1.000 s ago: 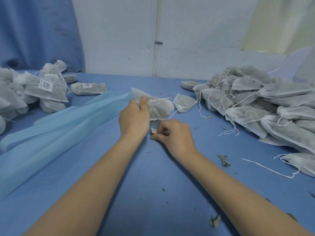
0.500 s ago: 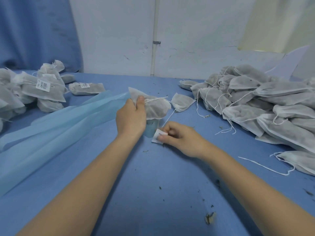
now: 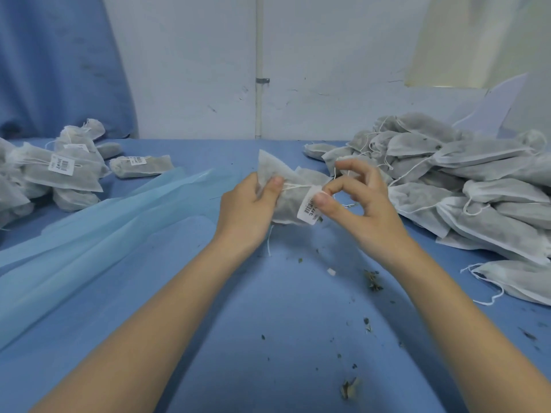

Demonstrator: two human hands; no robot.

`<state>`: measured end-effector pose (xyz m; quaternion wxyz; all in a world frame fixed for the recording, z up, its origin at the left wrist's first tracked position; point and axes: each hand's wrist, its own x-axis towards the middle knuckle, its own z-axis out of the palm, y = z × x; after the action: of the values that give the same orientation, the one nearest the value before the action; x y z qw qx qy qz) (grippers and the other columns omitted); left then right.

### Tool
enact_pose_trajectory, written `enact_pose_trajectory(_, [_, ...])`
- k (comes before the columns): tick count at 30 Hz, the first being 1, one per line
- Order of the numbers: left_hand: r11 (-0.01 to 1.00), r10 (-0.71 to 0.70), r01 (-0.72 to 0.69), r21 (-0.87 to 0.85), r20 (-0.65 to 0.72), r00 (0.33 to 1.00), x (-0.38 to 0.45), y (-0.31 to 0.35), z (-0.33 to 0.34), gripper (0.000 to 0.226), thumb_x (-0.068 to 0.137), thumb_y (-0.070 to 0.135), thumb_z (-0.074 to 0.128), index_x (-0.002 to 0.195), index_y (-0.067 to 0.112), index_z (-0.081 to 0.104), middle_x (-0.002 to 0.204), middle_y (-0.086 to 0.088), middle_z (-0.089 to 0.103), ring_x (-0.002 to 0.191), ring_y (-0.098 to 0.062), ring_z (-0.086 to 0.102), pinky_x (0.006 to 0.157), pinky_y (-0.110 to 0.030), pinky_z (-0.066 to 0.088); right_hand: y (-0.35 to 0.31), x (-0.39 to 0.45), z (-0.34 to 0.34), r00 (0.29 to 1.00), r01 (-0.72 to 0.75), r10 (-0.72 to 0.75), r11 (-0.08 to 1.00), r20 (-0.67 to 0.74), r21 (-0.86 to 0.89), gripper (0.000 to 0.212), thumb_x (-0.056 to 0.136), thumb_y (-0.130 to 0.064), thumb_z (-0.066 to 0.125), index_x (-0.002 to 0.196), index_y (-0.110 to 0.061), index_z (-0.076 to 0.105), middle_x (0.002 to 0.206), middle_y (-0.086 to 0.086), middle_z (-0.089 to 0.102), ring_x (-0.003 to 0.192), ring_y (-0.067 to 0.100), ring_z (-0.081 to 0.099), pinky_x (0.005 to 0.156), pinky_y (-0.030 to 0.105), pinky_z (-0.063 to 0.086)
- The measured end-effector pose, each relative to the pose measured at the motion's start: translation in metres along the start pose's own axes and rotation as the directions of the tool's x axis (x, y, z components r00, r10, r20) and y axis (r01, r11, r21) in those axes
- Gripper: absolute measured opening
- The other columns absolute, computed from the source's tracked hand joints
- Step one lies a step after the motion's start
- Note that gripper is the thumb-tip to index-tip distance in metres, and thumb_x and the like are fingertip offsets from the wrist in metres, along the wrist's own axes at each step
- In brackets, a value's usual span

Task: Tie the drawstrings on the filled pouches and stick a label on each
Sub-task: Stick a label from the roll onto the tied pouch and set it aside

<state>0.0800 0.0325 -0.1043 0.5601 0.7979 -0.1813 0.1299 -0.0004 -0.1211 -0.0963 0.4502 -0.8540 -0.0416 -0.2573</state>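
Pouch: I am seeing one filled pouch [image 3: 293, 201] being held up just above the table [image 3: 268, 323], between my two hands, its gathered neck pointing up and left.
Drawstring: the string [image 3: 293, 187] is running across the neck, right under my left thumb tip, and a loose end is hanging down below the left palm.
Label: a white barcode label [image 3: 310, 207] is lying against the pouch's right end, directly under my right thumb.
Left hand: my left hand [image 3: 247, 208] is gripping the neck, thumb pressing on top, the other fingers curling behind the cloth where I cannot see them.
Right hand: my right hand [image 3: 362, 198] is pinching the label's upper edge between thumb and forefinger; the remaining fingers are arching up, spread and touching nothing.
Untied heap: a heap [image 3: 465, 186] of unlabelled pouches with loose strings is lying just beyond my right fingers, to the right.
Done pile: labelled pouches [image 3: 68, 171] are sitting well to the left of my left fingers.
Sheet: a pale blue sheet [image 3: 98, 234] is stretching from just left of my left hand toward the near left.
Crumbs: dried leaf bits [image 3: 372, 280] are lying scattered below my right wrist.
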Motion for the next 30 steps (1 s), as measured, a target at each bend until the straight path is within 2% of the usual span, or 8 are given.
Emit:
enact_pose_trajectory(3, [1.000, 0.002, -0.005, 0.025, 0.131, 0.991, -0.006, 0.004, 0.003, 0.031, 0.094, 0.038, 0.050, 0.094, 0.011, 0.064, 0.090, -0.003, 0.069, 0.088, -0.019, 0.062, 0.077, -0.032, 0.048, -0.001, 0.000, -0.005, 1.000, 0.003, -0.003, 1.000, 0.015, 0.009, 0.018, 0.074, -0.048, 0.061, 0.077, -0.031, 0.065, 0.139, -0.015, 0.036, 0.126, 0.007, 0.034, 0.092, -0.005, 0.019])
enact_pose_trajectory(6, [1.000, 0.026, -0.025, -0.006, 0.269, 0.963, -0.012, 0.006, 0.007, 0.022, 0.093, 0.039, 0.053, 0.076, 0.028, 0.063, 0.066, 0.020, 0.063, 0.066, 0.004, 0.056, 0.058, -0.011, 0.041, 0.002, 0.002, -0.007, 0.999, -0.006, 0.006, 1.000, 0.036, -0.011, 0.009, 0.081, -0.037, 0.068, 0.077, -0.029, 0.065, 0.140, -0.014, 0.037, 0.127, 0.009, 0.033, 0.092, -0.005, 0.019])
enact_pose_trajectory(9, [0.996, 0.029, -0.003, -0.089, 0.289, 0.957, -0.014, 0.008, 0.009, 0.026, 0.092, 0.038, 0.055, 0.069, 0.029, 0.062, 0.056, 0.024, 0.059, 0.056, 0.007, 0.052, 0.052, -0.007, 0.038, 0.003, 0.003, -0.008, 0.999, -0.011, 0.013, 0.999, 0.053, -0.036, 0.010, 0.081, -0.030, 0.072, 0.075, -0.031, 0.064, 0.138, -0.015, 0.039, 0.128, 0.011, 0.034, 0.092, -0.003, 0.021])
enact_pose_trajectory(13, [0.982, 0.001, 0.055, -0.179, 0.297, 0.955, -0.017, 0.011, 0.011, 0.024, 0.093, 0.034, 0.053, 0.073, 0.026, 0.064, 0.067, 0.016, 0.063, 0.069, -0.005, 0.058, 0.066, -0.021, 0.044, 0.003, 0.003, -0.008, 0.997, -0.037, 0.038, 0.999, 0.060, -0.021, 0.010, 0.079, -0.029, 0.075, 0.076, -0.028, 0.066, 0.133, -0.014, 0.044, 0.126, 0.004, 0.040, 0.097, 0.009, 0.031])
enact_pose_trajectory(17, [0.960, -0.005, 0.107, -0.257, 0.368, 0.930, -0.021, 0.015, 0.008, 0.026, 0.080, 0.043, 0.064, 0.084, 0.018, 0.069, 0.084, -0.001, 0.070, 0.084, -0.018, 0.065, 0.077, -0.032, 0.050, 0.005, 0.004, -0.006, 0.996, -0.086, 0.086, 0.995, -0.005, 0.042, 0.015, 0.077, -0.023, 0.078, 0.073, -0.026, 0.064, 0.119, -0.009, 0.055, 0.092, -0.008, 0.057, 0.084, 0.010, 0.042])
enact_pose_trajectory(20, [0.980, 0.008, 0.071, -0.184, 0.393, 0.919, -0.022, 0.013, 0.008, 0.027, 0.072, 0.031, 0.073, 0.095, 0.017, 0.067, 0.093, -0.001, 0.071, 0.091, -0.018, 0.066, 0.080, -0.033, 0.049, 0.007, 0.004, -0.003, 0.984, -0.167, 0.175, 0.967, -0.025, 0.191, 0.030, 0.074, -0.019, 0.081, 0.095, -0.024, 0.060, 0.112, -0.006, 0.065, 0.088, 0.007, 0.066, 0.081, 0.024, 0.052])
enact_pose_trajectory(23, [0.979, 0.000, 0.080, -0.188, 0.390, 0.921, -0.022, 0.012, 0.008, 0.013, 0.081, 0.012, 0.070, 0.091, 0.021, 0.066, 0.088, 0.005, 0.071, 0.086, -0.013, 0.066, 0.078, -0.028, 0.050, 0.007, 0.003, -0.002, 0.970, -0.240, 0.240, 0.910, 0.043, 0.339, 0.038, 0.079, -0.021, 0.076, 0.112, -0.017, 0.060, 0.100, 0.000, 0.073, 0.082, 0.008, 0.068, 0.075, 0.023, 0.055])
enact_pose_trajectory(30, [0.952, 0.026, 0.106, -0.288, 0.419, 0.908, -0.024, 0.013, 0.011, 0.020, 0.080, 0.001, 0.070, 0.098, -0.003, 0.064, 0.101, -0.026, 0.067, 0.092, -0.034, 0.065, 0.089, -0.049, 0.049, 0.007, 0.001, 0.007, 0.950, -0.248, 0.301, 0.888, -0.081, 0.389, 0.016, 0.080, -0.026, 0.075, 0.069, -0.016, 0.071, 0.063, -0.003, 0.067, 0.058, 0.010, 0.058, 0.055, 0.020, 0.045])
